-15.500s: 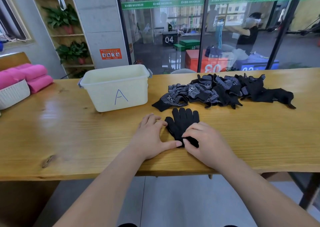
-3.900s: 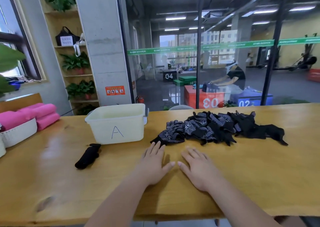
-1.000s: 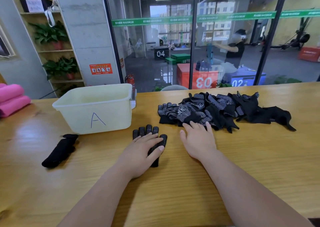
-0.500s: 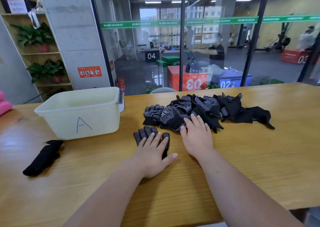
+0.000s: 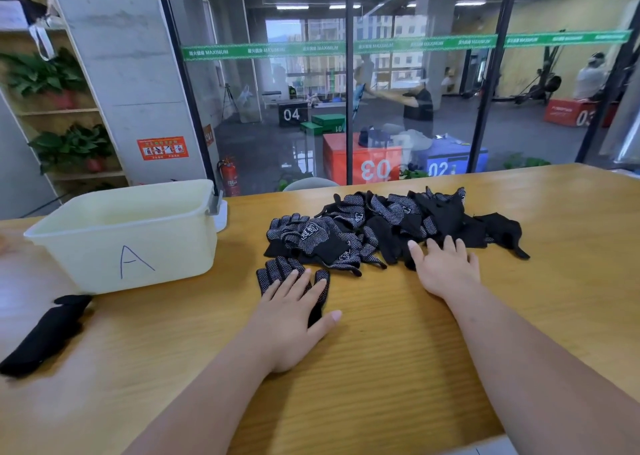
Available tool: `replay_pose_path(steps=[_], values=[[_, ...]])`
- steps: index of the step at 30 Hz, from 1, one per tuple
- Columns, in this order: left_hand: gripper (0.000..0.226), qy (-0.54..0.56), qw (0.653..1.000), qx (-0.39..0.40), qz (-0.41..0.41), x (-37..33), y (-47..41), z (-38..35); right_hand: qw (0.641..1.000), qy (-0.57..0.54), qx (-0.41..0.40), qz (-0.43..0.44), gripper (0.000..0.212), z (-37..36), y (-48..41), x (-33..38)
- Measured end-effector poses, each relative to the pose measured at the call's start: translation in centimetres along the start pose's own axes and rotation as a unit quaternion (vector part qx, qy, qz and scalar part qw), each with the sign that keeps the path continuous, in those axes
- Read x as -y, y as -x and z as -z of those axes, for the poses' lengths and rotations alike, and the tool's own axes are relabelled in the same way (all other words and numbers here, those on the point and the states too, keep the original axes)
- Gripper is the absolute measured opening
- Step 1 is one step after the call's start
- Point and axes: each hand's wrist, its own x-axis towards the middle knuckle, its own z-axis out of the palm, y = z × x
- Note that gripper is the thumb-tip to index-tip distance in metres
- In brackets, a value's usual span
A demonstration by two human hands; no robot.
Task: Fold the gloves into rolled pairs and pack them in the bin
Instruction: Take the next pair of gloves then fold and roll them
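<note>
Head camera view, looking down along both bare forearms onto a wooden table [image 5: 398,368]. The left hand [image 5: 294,319] lies flat with its fingers spread, palm down on a single black glove [image 5: 273,272] with white grip dots. The glove's fingers point away from the person and stick out past the hand's own fingertips. Its cuff end is hidden under the palm, and the thumb rests on bare wood to the right of it.

The right hand [image 5: 446,271] is also flat, fingers straight and a little apart. Its fingertips touch the near edge of the heap of gloves [image 5: 346,239] while the heel of the hand sits on the table. Nothing is pinched or gripped by either hand. The heap is a loose tangle of black and dotted gloves, just beyond the single glove and nearly touching its fingertips.

To the left of the heap stands the pale plastic bin [image 5: 166,246] with a letter A drawn on its front wall; its floor cannot be seen from this angle. A rolled pair [image 5: 41,340] lies on the table outside the bin, just beside its near left corner and well apart from both hands.
</note>
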Motion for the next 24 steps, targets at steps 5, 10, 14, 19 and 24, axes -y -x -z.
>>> replay_pose_path(steps=[5, 10, 14, 19, 24], values=[[0.090, 0.000, 1.000, -0.005, -0.001, -0.1, 0.1, 0.1, 0.998, 0.004, -0.060, 0.029, 0.076, -0.5, 0.0, -0.3], [0.089, 0.004, 1.000, -0.003, 0.002, -0.3, 0.3, 0.5, 0.974, -0.061, -0.176, 0.128, 0.058, 0.4, 2.2, 1.2], [0.089, 0.012, 1.000, -0.006, 0.007, -0.6, 0.5, 0.7, 0.937, -0.106, -0.089, 0.322, 0.056, 0.4, 4.8, 3.0], [0.087, 0.032, 0.999, -0.017, 0.010, -0.7, 0.8, 0.8, 0.949, -0.035, -0.154, 0.273, 0.060, -0.3, 4.3, 3.3], [0.089, 0.028, 0.999, -0.020, 0.009, -0.6, 0.6, 0.7, 0.986, 0.029, -0.022, 0.165, 0.064, -1.5, 2.9, 3.0]])
